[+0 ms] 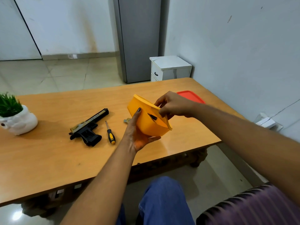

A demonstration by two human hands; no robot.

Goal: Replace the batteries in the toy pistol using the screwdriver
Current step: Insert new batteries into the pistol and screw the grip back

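The orange container (148, 122) is cupped from below by the left hand (138, 135) and tilted so the right hand (172, 105), fingers curled inside, can reach a dark item, probably a battery. The toy pistol (88, 127) and screwdriver (110, 133) are left mid-table, toward its near edge.
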